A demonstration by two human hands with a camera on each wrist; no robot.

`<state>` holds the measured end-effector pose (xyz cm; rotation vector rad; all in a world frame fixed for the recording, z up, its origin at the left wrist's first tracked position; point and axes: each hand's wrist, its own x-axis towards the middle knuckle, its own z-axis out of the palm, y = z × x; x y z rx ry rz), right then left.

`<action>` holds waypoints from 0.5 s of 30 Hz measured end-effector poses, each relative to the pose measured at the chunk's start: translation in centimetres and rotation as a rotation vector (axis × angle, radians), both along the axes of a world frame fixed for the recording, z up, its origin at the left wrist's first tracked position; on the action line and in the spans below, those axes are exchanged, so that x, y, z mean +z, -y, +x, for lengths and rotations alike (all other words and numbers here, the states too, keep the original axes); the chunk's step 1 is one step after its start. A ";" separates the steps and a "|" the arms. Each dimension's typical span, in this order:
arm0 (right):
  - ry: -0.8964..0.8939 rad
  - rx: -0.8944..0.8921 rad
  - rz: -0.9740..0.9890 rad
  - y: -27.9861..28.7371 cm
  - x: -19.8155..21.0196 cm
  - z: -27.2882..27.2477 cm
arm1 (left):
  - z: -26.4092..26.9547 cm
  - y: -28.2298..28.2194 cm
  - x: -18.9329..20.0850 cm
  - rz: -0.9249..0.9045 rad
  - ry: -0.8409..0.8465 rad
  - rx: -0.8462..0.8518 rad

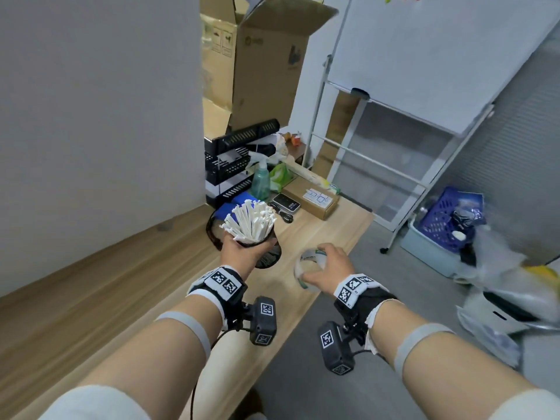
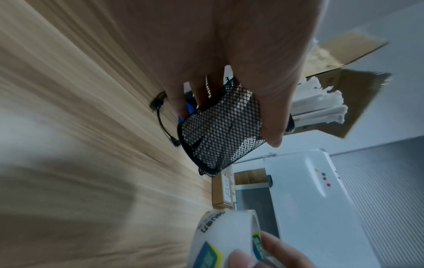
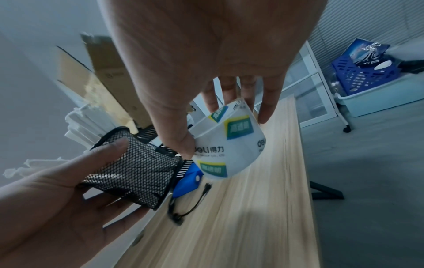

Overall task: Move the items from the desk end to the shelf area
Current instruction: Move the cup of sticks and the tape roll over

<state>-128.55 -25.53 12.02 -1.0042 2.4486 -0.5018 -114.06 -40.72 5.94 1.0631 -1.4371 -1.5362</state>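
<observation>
My left hand [image 1: 247, 247] grips a black mesh pen cup [image 1: 266, 253] stuffed with white cable ties [image 1: 250, 219], held above the wooden desk [image 1: 121, 286]. In the left wrist view the fingers wrap round the mesh cup [image 2: 218, 130]. My right hand [image 1: 325, 268] holds a roll of clear packing tape [image 1: 304, 269] just above the desk's right edge. The right wrist view shows thumb and fingers curled round the tape roll [image 3: 231, 145], with the mesh cup [image 3: 140, 172] to its left. A black tiered shelf rack [image 1: 233, 165] stands at the desk's far end.
Near the rack sit a green spray bottle [image 1: 261, 180], a blue item [image 1: 233, 204], a black device with a cable [image 1: 286, 204] and a flat brown box [image 1: 315, 200]. Tall cardboard boxes [image 1: 266, 65] rise behind. A whiteboard stand [image 1: 409, 86] and a blue basket [image 1: 445, 219] occupy the floor at right.
</observation>
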 end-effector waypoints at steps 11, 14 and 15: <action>0.029 0.191 0.068 12.4 -4.8 -12.4 | -9.7 9.5 -3.8 0.081 0.138 0.127; 0.051 0.296 0.064 16.3 -6.8 -14.8 | -11.1 11.2 -5.6 0.094 0.223 0.179; 0.060 0.332 0.076 17.7 -7.5 -15.5 | -11.5 11.6 -6.4 0.106 0.247 0.199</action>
